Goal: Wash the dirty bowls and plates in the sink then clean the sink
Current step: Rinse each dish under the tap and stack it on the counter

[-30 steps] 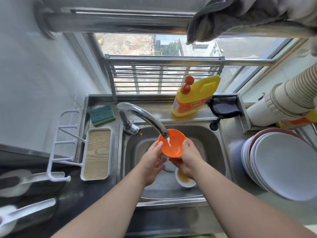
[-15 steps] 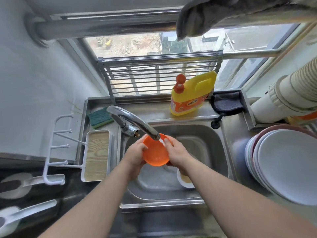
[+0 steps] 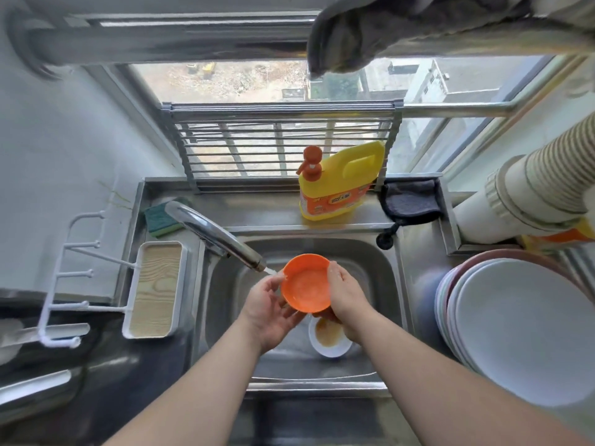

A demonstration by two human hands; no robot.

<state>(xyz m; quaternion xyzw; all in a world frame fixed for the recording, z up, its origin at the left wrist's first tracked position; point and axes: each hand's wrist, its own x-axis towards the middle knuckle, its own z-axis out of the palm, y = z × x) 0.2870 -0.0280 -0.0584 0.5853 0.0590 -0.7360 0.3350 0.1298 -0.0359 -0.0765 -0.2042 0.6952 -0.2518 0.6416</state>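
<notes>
I hold a small orange bowl (image 3: pixel 306 283) over the steel sink (image 3: pixel 386 284), its inside facing me. My right hand (image 3: pixel 346 292) grips its right rim with curled fingers. My left hand (image 3: pixel 269 305) cups the bowl's left and lower side from beneath, thumb near the rim. Water runs from the chrome faucet (image 3: pixel 219 236) just left of the bowl. Below my hands a white bowl (image 3: pixel 328 338) with brown residue lies on the sink floor, partly hidden by my right hand.
A yellow detergent bottle (image 3: pixel 338 185), a dark cloth (image 3: pixel 409 201) and a green sponge (image 3: pixel 159 220) sit on the ledge behind the sink. Stacked white plates (image 3: pixel 518 333) stand on the right counter. A white wood-grain tray (image 3: pixel 154 288) lies left of the sink.
The orange bowl has been turned from showing its underside to facing me with its inside, and moved slightly right of the faucet spout. Both hands shifted their hold on it.
</notes>
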